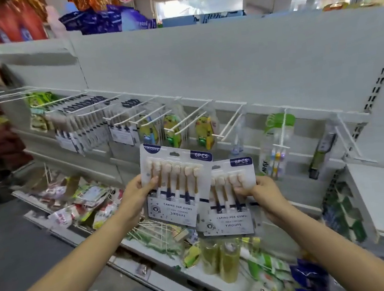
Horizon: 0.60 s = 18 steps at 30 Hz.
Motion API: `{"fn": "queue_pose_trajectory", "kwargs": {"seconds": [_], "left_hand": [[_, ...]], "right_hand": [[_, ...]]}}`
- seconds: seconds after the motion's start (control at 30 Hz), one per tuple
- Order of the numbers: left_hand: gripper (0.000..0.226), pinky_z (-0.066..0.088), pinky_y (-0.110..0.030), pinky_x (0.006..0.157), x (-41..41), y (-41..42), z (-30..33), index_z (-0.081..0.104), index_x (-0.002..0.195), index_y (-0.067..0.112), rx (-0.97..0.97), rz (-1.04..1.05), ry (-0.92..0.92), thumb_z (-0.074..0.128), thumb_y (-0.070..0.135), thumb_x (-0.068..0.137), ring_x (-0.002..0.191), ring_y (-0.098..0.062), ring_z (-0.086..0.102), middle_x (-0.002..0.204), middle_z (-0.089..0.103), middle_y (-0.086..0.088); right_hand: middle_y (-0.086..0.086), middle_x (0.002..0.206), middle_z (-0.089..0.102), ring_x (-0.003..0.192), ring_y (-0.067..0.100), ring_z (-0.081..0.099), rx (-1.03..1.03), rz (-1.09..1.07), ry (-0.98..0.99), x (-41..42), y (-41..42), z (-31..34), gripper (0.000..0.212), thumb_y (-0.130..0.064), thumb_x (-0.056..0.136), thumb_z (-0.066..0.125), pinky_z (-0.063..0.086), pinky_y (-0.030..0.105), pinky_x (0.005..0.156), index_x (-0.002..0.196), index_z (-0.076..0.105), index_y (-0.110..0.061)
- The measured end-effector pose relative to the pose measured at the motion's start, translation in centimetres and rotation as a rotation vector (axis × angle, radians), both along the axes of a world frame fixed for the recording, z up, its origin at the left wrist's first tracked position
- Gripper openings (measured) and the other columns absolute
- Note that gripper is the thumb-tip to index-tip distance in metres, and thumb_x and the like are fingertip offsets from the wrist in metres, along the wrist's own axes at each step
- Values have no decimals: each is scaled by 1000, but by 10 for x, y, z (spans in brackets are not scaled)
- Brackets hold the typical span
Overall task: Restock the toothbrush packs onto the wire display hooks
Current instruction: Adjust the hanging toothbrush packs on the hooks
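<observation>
Two white shelving panels (224, 64) fill the far side, with a row of wire hooks (197, 117) running across them. Hooks on the left carry hung packs (82, 127); those further right hold yellow and green items (204, 129), and several prongs stand bare. Below, a lower shelf (151, 254) is strewn with mixed goods, including two bottles (220, 260).

In front of the hooks, near the middle, two toothbrush packs are held up side by side. Larger in view is the left pack (176, 183), upright and tilted slightly; the left hand (135, 193) grips its left edge, thumb across the front over the brush handles, fingers hidden behind. Lower and just right, the right pack (229, 201) overlaps the left pack's corner. The right hand (263, 191) pinches its right edge, thumb on the front near the brush heads, fingers behind the card.
</observation>
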<state>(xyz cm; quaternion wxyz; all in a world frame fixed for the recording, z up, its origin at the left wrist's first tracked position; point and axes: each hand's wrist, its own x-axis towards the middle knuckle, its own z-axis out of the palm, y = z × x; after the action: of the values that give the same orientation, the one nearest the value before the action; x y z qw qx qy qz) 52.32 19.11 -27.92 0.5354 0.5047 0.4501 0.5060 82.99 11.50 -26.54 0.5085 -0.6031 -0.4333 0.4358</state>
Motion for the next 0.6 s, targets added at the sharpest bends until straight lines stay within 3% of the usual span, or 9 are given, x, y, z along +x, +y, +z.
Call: {"fn": "queue_pose_trajectory", "kwargs": {"seconds": [0.1, 0.27, 0.4, 0.5, 0.6], "left_hand": [[24, 55, -41, 82, -34, 33, 2, 67, 108, 2, 6, 29, 11, 65, 18, 89, 89, -26, 69, 100, 73, -17], [14, 56, -24, 65, -82, 79, 3, 67, 105, 8, -1, 38, 21, 61, 12, 93, 80, -15, 71, 89, 76, -5], [23, 56, -33, 77, -123, 120, 3, 64, 113, 4, -1, 17, 0, 61, 13, 93, 89, -22, 69, 98, 72, -12], [41, 54, -43, 87, -158, 151, 1, 62, 117, 1, -25, -22, -24, 65, 24, 83, 94, -27, 67, 102, 71, -14], [51, 54, -43, 85, -198, 186, 2, 61, 118, -1, -13, -68, 1, 68, 30, 77, 96, -29, 67, 103, 70, -15]], "right_hand": [[-3, 70, 73, 63, 11, 65, -13, 18, 11, -31, 28, -5, 16, 9, 83, 69, 52, 22, 57, 87, 73, -6], [0, 75, 75, 66, 11, 70, -10, 23, 9, -78, 68, -2, 17, 9, 84, 68, 53, 22, 58, 88, 73, -7], [-4, 68, 74, 61, 7, 69, 28, 0, 3, -118, 97, 0, 16, 9, 86, 67, 51, 17, 53, 87, 71, -7], [-5, 66, 74, 59, 3, 69, 39, -41, -2, -151, 119, -4, 15, 10, 85, 67, 51, 16, 52, 87, 70, -5], [-1, 71, 75, 63, 7, 70, 53, -77, -4, -186, 144, -6, 15, 9, 84, 68, 52, 18, 54, 87, 72, -6]]}}
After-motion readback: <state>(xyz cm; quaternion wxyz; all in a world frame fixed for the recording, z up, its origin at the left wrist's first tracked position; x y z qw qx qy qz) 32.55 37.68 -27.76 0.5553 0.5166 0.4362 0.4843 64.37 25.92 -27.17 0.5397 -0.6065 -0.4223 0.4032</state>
